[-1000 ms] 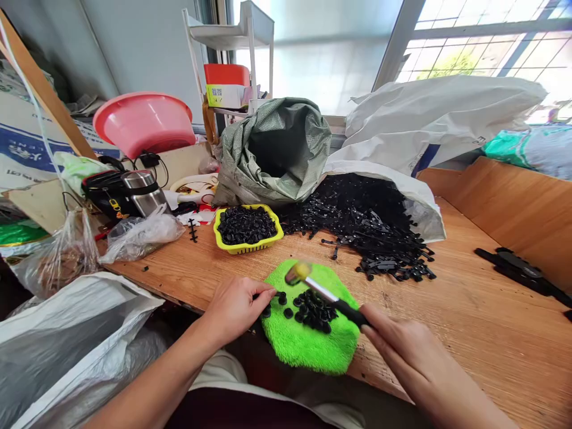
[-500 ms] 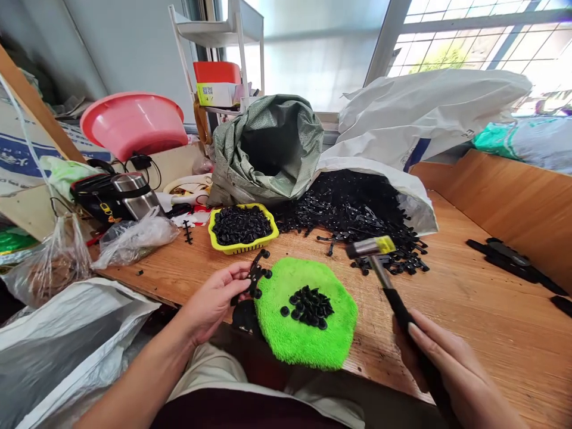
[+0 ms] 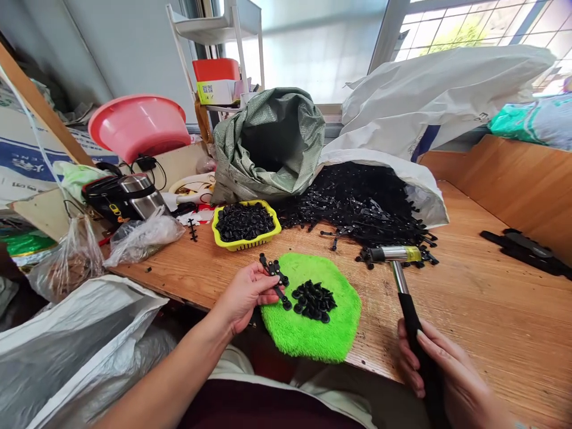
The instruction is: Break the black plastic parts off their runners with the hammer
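Pinched in my left hand is a black plastic strip piece with round ends, over the left edge of a bright green fuzzy cloth. A small heap of black round parts lies on the cloth. My right hand is wrapped round the black handle of a hammer, whose metal head with a yellowish tip is raised at the right. Beyond the cloth stands a yellow basket filled with small black parts.
A large pile of black strip pieces spills from a white sack. Beside it stands an open green-grey sack. A steel flask, plastic bags and a pink basin are at the left.
My left hand has moved right with the black strip piece, now over the cloth's edge. The hammer in my right hand has shifted slightly right, and the view has turned a little.
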Motion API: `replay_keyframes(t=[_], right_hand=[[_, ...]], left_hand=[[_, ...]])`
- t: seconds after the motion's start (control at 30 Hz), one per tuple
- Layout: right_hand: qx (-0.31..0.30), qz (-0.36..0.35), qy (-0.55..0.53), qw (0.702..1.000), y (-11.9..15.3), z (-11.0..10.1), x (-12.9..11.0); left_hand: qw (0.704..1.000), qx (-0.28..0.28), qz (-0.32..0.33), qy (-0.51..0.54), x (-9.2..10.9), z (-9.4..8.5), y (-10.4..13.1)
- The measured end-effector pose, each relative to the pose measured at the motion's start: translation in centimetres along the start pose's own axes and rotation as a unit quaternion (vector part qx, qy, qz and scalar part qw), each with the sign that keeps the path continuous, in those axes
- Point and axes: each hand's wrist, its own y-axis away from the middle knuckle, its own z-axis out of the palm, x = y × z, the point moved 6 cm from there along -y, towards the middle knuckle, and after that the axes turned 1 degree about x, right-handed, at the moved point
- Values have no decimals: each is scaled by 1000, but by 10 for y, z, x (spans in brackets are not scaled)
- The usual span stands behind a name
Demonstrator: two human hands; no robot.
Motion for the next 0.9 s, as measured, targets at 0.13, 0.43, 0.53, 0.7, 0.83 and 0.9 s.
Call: replay_keyframes(t=[0.13, 0.43, 0.53, 0.7, 0.83, 0.9], right_hand=[[20, -1, 3, 1000, 5, 4, -4], [-1, -18, 34, 999, -1, -2, 2], [1, -24, 48, 999, 1, -1, 0], [24, -17, 54, 998, 3, 1, -3], [3, -35, 92, 995, 2, 4, -4], [9, -50, 133, 990, 3, 6, -7]], left_hand=[[1000, -7, -1, 9, -1, 2, -1], [1000, -21, -14, 16, -3, 3, -1], [999, -20, -19, 16, -3, 3, 0], [1000, -4, -10, 7, -3, 3, -1], [1000, -16, -15, 14, -4, 3, -1], [999, -22, -21, 16, -5, 4, -2]])
